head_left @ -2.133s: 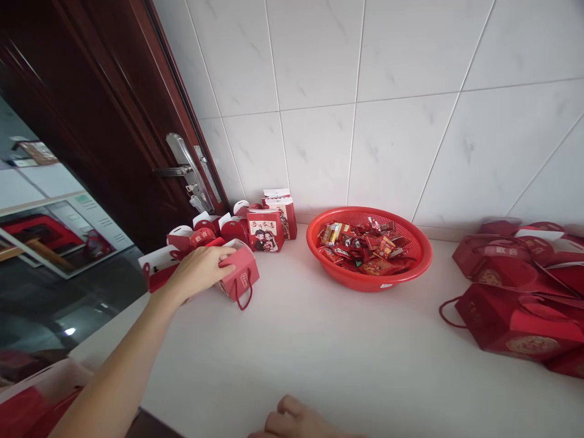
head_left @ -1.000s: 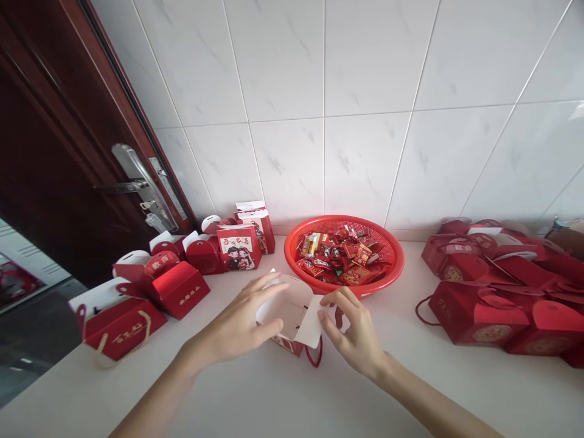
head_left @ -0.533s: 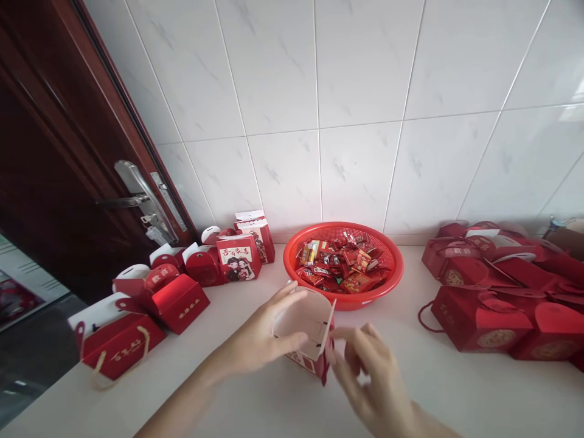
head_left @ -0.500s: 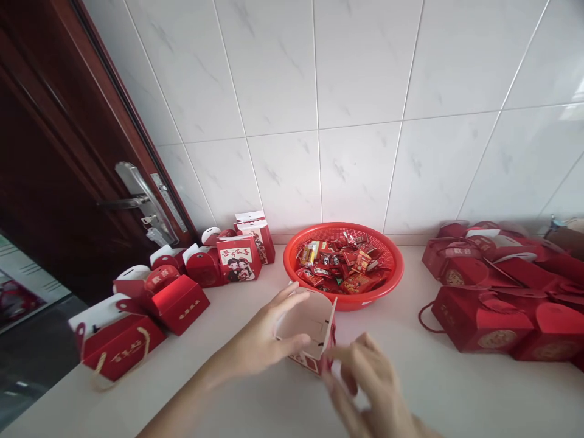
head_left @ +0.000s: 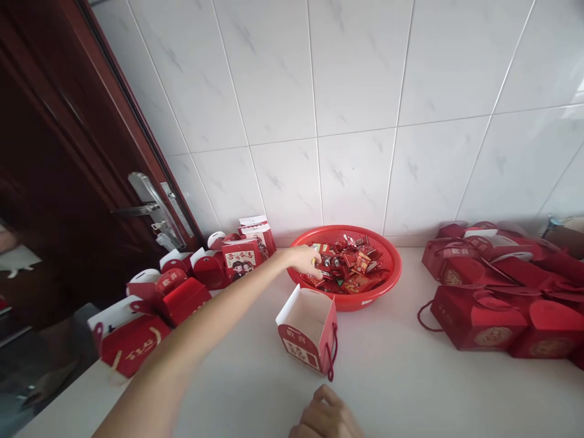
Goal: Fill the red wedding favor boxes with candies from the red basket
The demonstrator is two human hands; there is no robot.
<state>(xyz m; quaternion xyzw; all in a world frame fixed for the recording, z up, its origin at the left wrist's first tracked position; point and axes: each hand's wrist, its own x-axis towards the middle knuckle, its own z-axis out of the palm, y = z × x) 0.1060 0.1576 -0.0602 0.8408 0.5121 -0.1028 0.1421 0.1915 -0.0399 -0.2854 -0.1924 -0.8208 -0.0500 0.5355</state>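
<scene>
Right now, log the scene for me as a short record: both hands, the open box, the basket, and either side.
Left hand: among the wrapped sweets in the basket; grip unclear
Right hand: curled, nothing visible in it
Open box: upright on the table, in front of the basket
Basket: red, perforated
Left: red boxes near the door
Right: more red boxes

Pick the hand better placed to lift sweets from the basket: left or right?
Left, I'd judge. The left hand is inside the rim of the red basket, at the wrapped sweets; the right hand is farther off, nearer the camera than the open box.
</scene>
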